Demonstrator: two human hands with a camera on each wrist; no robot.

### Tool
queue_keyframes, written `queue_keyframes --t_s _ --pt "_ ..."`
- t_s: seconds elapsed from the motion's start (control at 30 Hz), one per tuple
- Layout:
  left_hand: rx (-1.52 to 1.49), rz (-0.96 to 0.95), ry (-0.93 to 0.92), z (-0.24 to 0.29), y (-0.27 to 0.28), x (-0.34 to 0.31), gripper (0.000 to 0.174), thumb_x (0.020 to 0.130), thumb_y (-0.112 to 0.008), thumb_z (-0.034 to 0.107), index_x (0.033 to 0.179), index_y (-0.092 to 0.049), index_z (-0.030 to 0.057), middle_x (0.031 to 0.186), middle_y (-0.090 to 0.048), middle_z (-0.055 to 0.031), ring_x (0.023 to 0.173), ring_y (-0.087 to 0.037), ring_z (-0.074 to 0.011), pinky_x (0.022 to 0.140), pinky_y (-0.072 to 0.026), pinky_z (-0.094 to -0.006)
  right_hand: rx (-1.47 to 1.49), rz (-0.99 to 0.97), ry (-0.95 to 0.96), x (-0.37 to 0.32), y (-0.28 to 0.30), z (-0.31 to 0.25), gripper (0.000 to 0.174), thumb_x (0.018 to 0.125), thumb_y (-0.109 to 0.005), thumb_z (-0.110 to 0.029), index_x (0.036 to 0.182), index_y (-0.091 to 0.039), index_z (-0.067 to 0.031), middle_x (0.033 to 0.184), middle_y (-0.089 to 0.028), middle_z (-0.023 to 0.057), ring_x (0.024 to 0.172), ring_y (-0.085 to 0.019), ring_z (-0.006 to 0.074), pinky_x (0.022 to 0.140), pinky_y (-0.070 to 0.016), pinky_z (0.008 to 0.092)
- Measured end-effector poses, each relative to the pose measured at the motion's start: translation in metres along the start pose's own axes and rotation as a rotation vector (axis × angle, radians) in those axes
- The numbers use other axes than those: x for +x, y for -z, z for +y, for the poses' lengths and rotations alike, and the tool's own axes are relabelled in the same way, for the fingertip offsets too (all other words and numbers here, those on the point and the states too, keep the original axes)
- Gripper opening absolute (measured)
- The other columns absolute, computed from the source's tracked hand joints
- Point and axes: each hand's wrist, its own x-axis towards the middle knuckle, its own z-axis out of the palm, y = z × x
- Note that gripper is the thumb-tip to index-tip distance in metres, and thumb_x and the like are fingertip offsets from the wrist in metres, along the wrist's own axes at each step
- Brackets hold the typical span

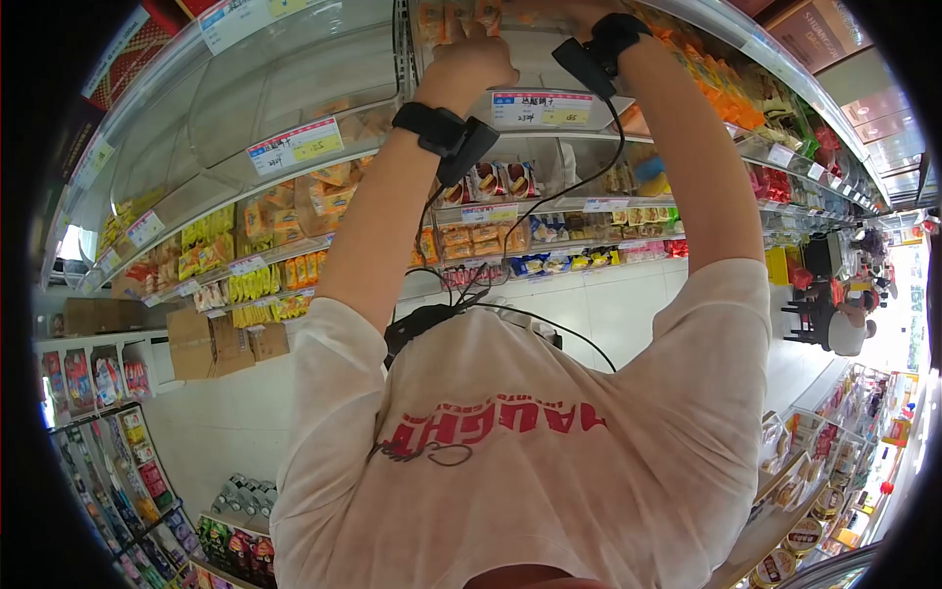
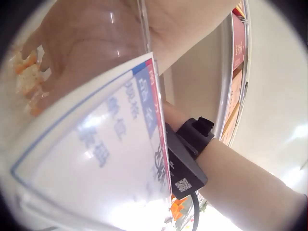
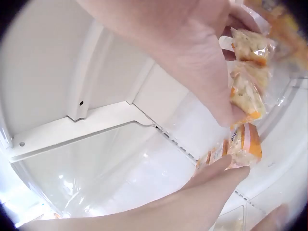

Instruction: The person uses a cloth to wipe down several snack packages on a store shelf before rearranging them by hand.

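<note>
At the top of the head view, both hands reach into a clear-fronted shelf bin. My right hand (image 1: 581, 12) is partly cut off there. In the right wrist view, the right hand (image 3: 192, 48) grips a column of snack packets (image 3: 248, 94) in clear-and-orange wrap, thumb along one side and fingers behind. Extended fingers of my left hand (image 3: 207, 192) touch another row of snack packets (image 3: 245, 144), its thumb apart. Through clear plastic in the left wrist view, the left hand (image 2: 91, 48) has its fingertips at pale, orange-edged snack packets (image 2: 30, 79).
A price tag (image 1: 542, 109) sits on the bin's front lip, below the hands. Lower shelves hold boxed snacks (image 1: 500, 182) and yellow packets (image 1: 206, 240). Black cables (image 1: 510, 211) hang from the wrist devices. Cardboard boxes (image 1: 211, 344) stand on the floor at left.
</note>
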Motion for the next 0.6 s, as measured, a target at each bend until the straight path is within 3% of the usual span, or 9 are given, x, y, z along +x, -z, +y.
queue_keyframes --t_s 0.2,0.3,0.47,0.53,0.6 --pt "-0.016 0.076 -0.004 0.003 0.002 -0.013 0.055 0.087 -0.067 0.039 0.136 -0.067 0.0145 0.164 -0.033 -0.0163 0.154 -0.022 -0.0458 0.108 -0.0425 -0.0642 -0.027 -0.041 -0.004 0.010 -0.003 -0.005 0.066 0.088 -0.072 -0.050 0.140 -0.061 -0.0105 0.133 -0.066 0.0151 0.116 -0.066 0.0283 0.099 -0.0498 0.0370" --pt "0.007 0.067 -0.026 0.003 0.006 -0.016 0.069 0.089 -0.064 0.051 0.133 -0.064 -0.0012 0.158 -0.039 -0.0249 0.143 -0.041 -0.0485 0.120 -0.0325 -0.0571 -0.034 -0.042 0.000 0.021 -0.004 -0.003 0.066 0.088 -0.072 -0.050 0.140 -0.061 -0.0105 0.133 -0.066 0.0151 0.116 -0.066 0.0283 0.099 -0.0498 0.0370" --pt "-0.001 0.141 -0.151 -0.006 -0.008 -0.004 0.061 0.090 -0.062 0.048 0.123 -0.067 -0.0033 0.145 -0.053 -0.0266 0.132 -0.054 -0.0409 0.125 -0.0242 -0.0547 -0.031 -0.021 0.011 0.028 -0.003 -0.003 0.066 0.089 -0.072 -0.050 0.140 -0.061 -0.0105 0.133 -0.066 0.0151 0.116 -0.066 0.0283 0.099 -0.0498 0.0370" --pt "-0.040 0.102 -0.155 -0.005 -0.009 -0.005 0.057 0.089 -0.064 0.045 0.124 -0.069 0.0003 0.147 -0.050 -0.0243 0.136 -0.046 -0.0451 0.119 -0.0316 -0.0562 -0.019 0.009 0.017 0.028 -0.003 -0.002 0.065 0.089 -0.071 -0.050 0.140 -0.061 -0.0105 0.133 -0.066 0.0151 0.116 -0.066 0.0283 0.099 -0.0498 0.0370" --pt "-0.101 0.038 -0.127 -0.002 -0.007 -0.001 0.053 0.087 -0.068 0.040 0.129 -0.070 0.0080 0.159 -0.040 -0.0183 0.149 -0.025 -0.0557 0.105 -0.0488 -0.0601 -0.005 0.067 0.023 0.025 -0.002 0.002 0.065 0.089 -0.071 -0.050 0.140 -0.061 -0.0105 0.133 -0.066 0.0151 0.116 -0.066 0.0283 0.099 -0.0498 0.0370"
